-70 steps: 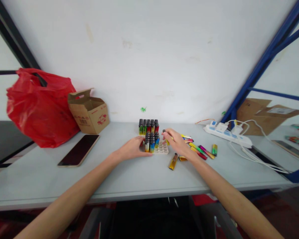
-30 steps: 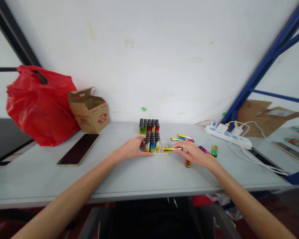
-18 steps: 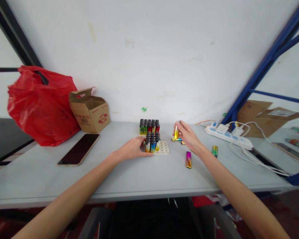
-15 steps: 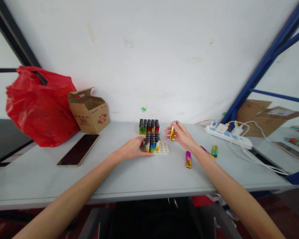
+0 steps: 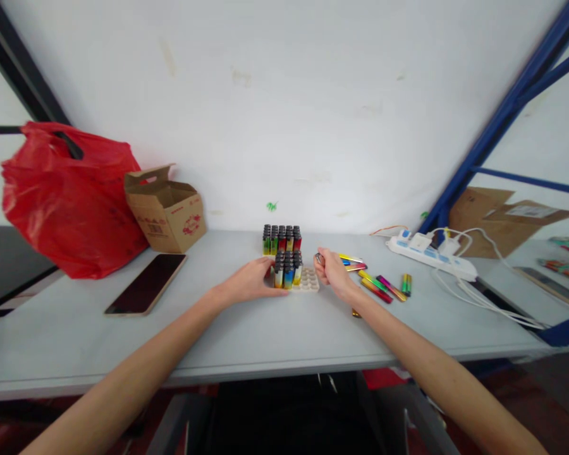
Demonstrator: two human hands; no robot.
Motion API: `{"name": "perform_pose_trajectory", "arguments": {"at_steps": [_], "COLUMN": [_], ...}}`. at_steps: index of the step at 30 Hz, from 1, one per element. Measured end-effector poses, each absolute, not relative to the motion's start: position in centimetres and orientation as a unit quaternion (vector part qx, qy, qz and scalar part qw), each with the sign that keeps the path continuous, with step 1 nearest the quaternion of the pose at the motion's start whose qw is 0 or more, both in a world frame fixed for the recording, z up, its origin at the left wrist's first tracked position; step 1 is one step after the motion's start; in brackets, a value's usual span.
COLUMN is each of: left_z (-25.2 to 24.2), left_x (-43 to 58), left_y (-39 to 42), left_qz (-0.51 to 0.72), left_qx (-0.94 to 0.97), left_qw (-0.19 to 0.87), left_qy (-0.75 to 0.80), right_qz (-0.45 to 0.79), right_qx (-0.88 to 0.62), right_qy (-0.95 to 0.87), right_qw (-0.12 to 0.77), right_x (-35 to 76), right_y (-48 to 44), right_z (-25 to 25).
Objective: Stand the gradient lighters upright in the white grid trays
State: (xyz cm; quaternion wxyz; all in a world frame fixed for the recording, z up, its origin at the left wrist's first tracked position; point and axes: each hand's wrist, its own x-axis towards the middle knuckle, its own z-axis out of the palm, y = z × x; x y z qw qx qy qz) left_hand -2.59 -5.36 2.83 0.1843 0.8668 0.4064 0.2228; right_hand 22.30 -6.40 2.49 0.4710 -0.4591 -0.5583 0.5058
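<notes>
A white tray with round holes (image 5: 309, 280) lies mid-table, its left part filled with upright black-topped lighters (image 5: 288, 270). My left hand (image 5: 252, 278) wraps round the left side of these lighters, thumb in front and fingers behind. Just right of the tray, my right hand (image 5: 330, 268) is closed on a lighter (image 5: 319, 258); only its metal top shows. Behind the tray stands a block of upright green and red lighters (image 5: 282, 240). Several loose colourful lighters (image 5: 375, 287) lie to the right of my right hand, one partly hidden under the forearm.
On the left are a phone (image 5: 146, 284), an open cardboard box (image 5: 171, 212) and a red plastic bag (image 5: 71, 202). A white power strip (image 5: 431, 258) with cables lies at the right, near brown packaging (image 5: 497, 221). A white wall (image 5: 284, 114) stands behind the table.
My right hand has moved slightly left and down to the tray's right edge, and its fingers have closed in more. More loose lighters now show behind it. My left hand keeps its place by the lighters.
</notes>
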Motion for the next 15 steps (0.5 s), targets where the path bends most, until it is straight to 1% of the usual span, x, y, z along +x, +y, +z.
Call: {"name": "perform_pose_trajectory", "arguments": {"at_steps": [3, 10, 15], "left_z": [2.83, 2.95, 2.88], "left_x": [-2.59, -2.56, -2.6], "left_y": [-5.29, -5.36, -5.36], "left_qz": [0.197, 0.199, 0.201], "left_qx": [0.872, 0.87, 0.87], "left_qw": [0.182, 0.178, 0.181], "left_qy": [0.41, 0.414, 0.412], "right_qz": [0.482, 0.495, 0.475], "right_qx": [-0.464, -0.453, -0.457], "right_qy": [-0.566, -0.568, -0.582], "right_qw": [0.482, 0.477, 0.476], "right_x": [22.47, 22.58, 22.51], "right_y": [-6.47, -6.66, -6.77], "right_z": [2.29, 2.59, 2.26]}}
